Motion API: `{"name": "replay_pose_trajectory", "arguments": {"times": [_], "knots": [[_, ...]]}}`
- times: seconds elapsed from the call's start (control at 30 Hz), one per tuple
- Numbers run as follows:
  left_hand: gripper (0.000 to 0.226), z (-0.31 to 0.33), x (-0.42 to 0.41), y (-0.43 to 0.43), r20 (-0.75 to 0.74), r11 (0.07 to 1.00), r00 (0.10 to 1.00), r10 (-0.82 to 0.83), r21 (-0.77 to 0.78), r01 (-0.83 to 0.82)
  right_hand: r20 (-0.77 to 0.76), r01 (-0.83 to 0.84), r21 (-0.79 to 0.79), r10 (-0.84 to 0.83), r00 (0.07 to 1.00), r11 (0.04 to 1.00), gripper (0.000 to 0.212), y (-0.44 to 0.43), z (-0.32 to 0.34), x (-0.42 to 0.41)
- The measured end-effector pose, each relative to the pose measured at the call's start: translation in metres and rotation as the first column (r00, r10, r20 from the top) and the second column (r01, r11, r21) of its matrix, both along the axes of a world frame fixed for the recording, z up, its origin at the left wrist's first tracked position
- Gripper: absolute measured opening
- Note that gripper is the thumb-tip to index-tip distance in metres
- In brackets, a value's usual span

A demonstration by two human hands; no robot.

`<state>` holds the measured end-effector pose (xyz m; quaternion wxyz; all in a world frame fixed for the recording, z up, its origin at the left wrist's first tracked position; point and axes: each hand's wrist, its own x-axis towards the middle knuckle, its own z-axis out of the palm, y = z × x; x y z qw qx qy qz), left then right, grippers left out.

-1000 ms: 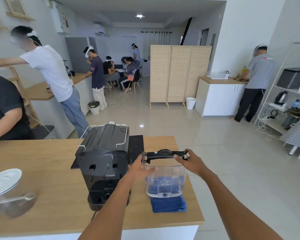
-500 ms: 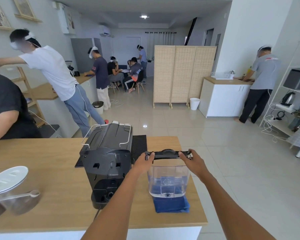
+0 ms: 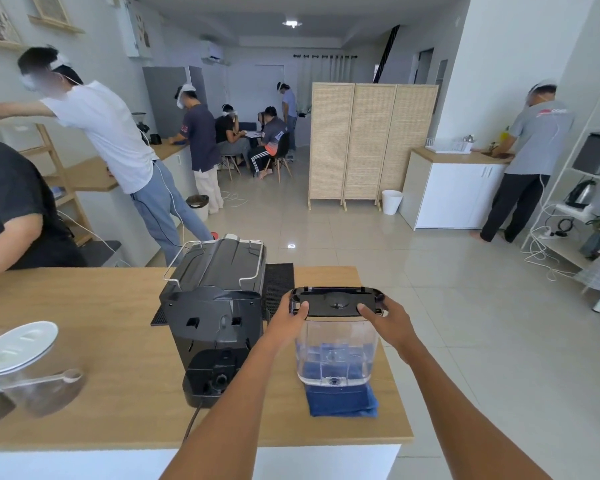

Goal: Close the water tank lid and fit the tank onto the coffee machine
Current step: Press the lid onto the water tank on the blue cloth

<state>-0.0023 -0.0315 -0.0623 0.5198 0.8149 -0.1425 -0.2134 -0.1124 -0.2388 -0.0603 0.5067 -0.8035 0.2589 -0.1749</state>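
Note:
A clear plastic water tank stands on a folded blue cloth near the right end of the wooden counter. Its black lid lies nearly flat across the top. My left hand grips the lid's left end, thumb on top. My right hand grips the lid's right end, thumb pressing the top. The black coffee machine stands just left of the tank, its back facing me and its power cord running toward me.
A black drip mat lies behind the machine. A clear jug with a white lid sits at the counter's left. A person in black leans at the far left. The counter's right edge is close to the tank. Other people work farther off.
The lid has swung down from a raised tilt to almost flat on the tank. Both hands stayed on its ends, thumbs now on top.

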Motion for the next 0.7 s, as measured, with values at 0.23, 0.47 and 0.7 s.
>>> {"name": "replay_pose_trajectory", "arguments": {"times": [0.23,0.47,0.7], "knots": [[0.061,-0.005,-0.002,0.004,0.13,0.998,0.991,0.032,-0.049,-0.026,0.069,-0.025,-0.03,0.027,0.997,0.999,0.063,-0.001,-0.001,-0.006],[0.061,-0.007,-0.008,0.006,0.27,0.996,0.959,0.087,0.011,-0.093,0.149,0.037,0.015,-0.039,0.988,0.999,0.07,0.001,-0.006,-0.012],[0.051,-0.008,-0.006,0.006,0.341,0.996,0.938,0.06,0.037,-0.077,0.235,0.079,0.033,-0.084,0.968,0.996,0.055,0.005,-0.008,-0.014]]}}
